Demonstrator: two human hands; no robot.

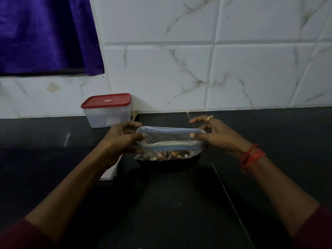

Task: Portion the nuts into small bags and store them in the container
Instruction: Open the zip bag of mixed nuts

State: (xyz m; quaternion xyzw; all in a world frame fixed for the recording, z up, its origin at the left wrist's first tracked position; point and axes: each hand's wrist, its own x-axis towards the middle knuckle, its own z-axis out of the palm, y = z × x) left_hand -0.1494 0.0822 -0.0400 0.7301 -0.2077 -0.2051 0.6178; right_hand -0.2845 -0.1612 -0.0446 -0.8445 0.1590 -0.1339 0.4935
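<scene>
A clear zip bag point(168, 136) with a blue seal strip is held above the black counter, its mouth spread wide. Mixed nuts point(169, 155) lie in its bottom. My left hand point(122, 139) pinches the bag's left end with thumb and fingers. My right hand point(213, 132) pinches the right end; it wears a ring, and a red thread circles the wrist. A dark bowl point(170, 163) sits under the bag, mostly hidden. The plastic container point(107, 114) with a red lid point(106, 101) stands shut against the wall at the back left.
White sheets, perhaps flat bags point(110, 174), lie under my left forearm. A wooden spoon tip point(134, 115) pokes out behind the container. A purple cloth point(45, 35) hangs at the upper left. The tiled wall point(233, 69) bounds the black counter point(179, 203).
</scene>
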